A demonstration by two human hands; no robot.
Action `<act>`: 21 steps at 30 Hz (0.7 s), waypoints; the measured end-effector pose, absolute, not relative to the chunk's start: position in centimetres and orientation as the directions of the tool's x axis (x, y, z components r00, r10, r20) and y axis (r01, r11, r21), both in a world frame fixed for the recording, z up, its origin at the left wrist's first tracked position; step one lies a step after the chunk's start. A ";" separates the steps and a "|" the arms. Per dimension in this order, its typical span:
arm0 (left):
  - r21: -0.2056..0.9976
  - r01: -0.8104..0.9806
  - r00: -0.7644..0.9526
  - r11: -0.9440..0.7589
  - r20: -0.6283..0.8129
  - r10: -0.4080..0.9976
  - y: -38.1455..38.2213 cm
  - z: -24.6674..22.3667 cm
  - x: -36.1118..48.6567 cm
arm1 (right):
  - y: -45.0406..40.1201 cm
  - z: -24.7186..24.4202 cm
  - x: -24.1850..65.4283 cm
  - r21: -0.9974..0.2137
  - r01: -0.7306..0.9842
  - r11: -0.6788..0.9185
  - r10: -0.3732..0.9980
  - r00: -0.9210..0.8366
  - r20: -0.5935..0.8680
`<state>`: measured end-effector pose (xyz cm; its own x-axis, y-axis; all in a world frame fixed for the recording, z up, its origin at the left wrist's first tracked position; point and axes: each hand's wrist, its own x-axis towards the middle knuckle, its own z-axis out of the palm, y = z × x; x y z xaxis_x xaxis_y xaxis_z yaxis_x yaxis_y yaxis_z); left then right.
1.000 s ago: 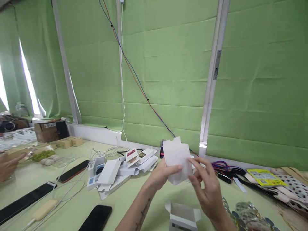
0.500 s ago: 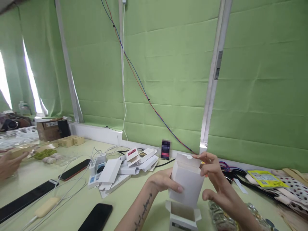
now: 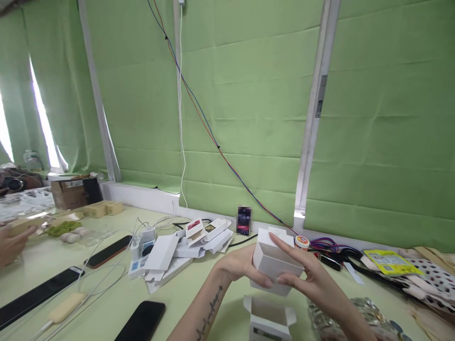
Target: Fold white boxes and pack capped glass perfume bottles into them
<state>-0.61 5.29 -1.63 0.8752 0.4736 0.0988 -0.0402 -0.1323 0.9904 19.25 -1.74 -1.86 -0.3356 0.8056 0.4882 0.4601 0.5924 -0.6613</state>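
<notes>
A small white box [image 3: 275, 263] is gripped between both hands above the table. My left hand [image 3: 243, 265] wraps its left side, thumb across the front. My right hand [image 3: 302, 267] holds the right side, with a finger over the top flap and the thumb at the lower front. Below it, near the bottom edge of the view, stands a second white box [image 3: 270, 318] with its top open and side flaps spread; neither hand touches it. Whether the held box contains anything is hidden.
Flattened white cartons [image 3: 192, 246] are piled left of the hands. Phones [image 3: 142, 322] and cables lie at the left. Clear-wrapped items [image 3: 359, 315] sit by the right forearm, a yellow packet [image 3: 393, 262] further right. Another person's hand [image 3: 12, 244] shows at far left.
My right hand has moved inward and closed onto the box, its finger now over the top. The held box has tilted, and its raised top flap is lower.
</notes>
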 end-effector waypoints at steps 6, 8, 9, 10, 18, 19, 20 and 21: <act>0.916 0.072 0.620 -0.395 0.269 0.737 3.6 -0.6 0.6 | -0.9 -2.4 19.1 -0.756 0.400 0.519 0.835 -0.048 0.548; 0.820 0.221 0.553 -0.527 0.340 0.761 2.8 -0.3 0.9 | -0.7 -2.3 19.2 -0.769 0.399 0.500 0.836 0.009 0.548; 0.780 0.277 0.546 -0.561 0.352 0.760 2.4 -0.1 1.0 | -0.7 -2.2 19.3 -0.770 0.409 0.489 0.842 0.010 0.540; 0.752 0.320 0.547 -0.577 0.350 0.760 2.1 0.0 1.1 | -0.7 -2.0 19.5 -0.767 0.426 0.480 0.850 -0.011 0.526; 0.674 0.493 0.590 -0.550 0.206 0.781 1.7 0.0 0.4 | -1.7 -1.0 21.4 -0.761 0.481 0.436 0.898 -0.289 0.332; 0.683 0.491 0.592 -0.541 0.195 0.782 1.6 0.0 0.4 | -1.8 -1.0 21.5 -0.781 0.456 0.427 0.900 -0.300 0.317; 0.693 0.486 0.588 -0.532 0.190 0.786 1.4 0.0 0.4 | -1.9 -1.1 21.5 -0.792 0.438 0.425 0.899 -0.308 0.312; 0.703 0.480 0.583 -0.524 0.191 0.790 1.1 0.0 0.3 | -2.1 -1.1 21.5 -0.792 0.435 0.429 0.896 -0.312 0.314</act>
<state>0.32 1.11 -0.01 0.5826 0.7899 0.1913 0.4801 -0.5244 0.7032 21.53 -2.07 -1.10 -0.3122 0.8965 0.3145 0.4349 0.4292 -0.7916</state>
